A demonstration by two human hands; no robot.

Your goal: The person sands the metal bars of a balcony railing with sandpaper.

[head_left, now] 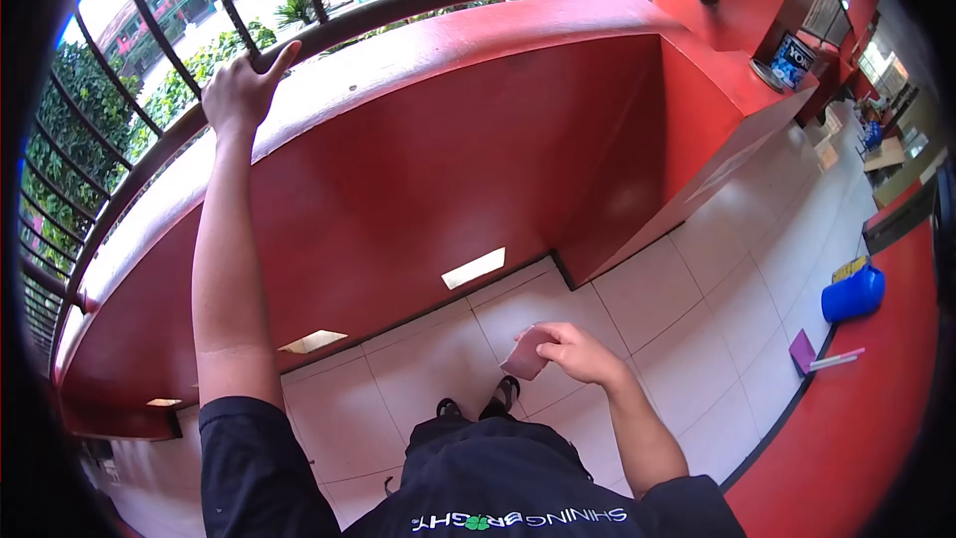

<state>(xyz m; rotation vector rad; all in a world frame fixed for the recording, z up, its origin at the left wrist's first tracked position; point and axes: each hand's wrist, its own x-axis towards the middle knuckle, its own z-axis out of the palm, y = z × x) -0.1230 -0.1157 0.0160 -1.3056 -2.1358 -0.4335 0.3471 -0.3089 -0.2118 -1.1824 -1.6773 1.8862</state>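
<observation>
My left hand [242,90] is closed over the lower rail [418,2] of the metal railing, with the thumb stretched out along it. The fingers behind the rail are partly hidden. Lower down, above the tiled floor, my right hand [581,352] pinches a small, curved reddish-pink sheet that looks like sandpaper [528,353] between thumb and fingers. It touches neither the wall nor the railing.
A red wall [428,159] with a pale-lit ledge runs below the railing. A paint can [793,60] stands on the ledge at the right. Behind me, a red ledge [846,418] carries a blue container [853,294], a purple sheet [802,352] and thin white sticks.
</observation>
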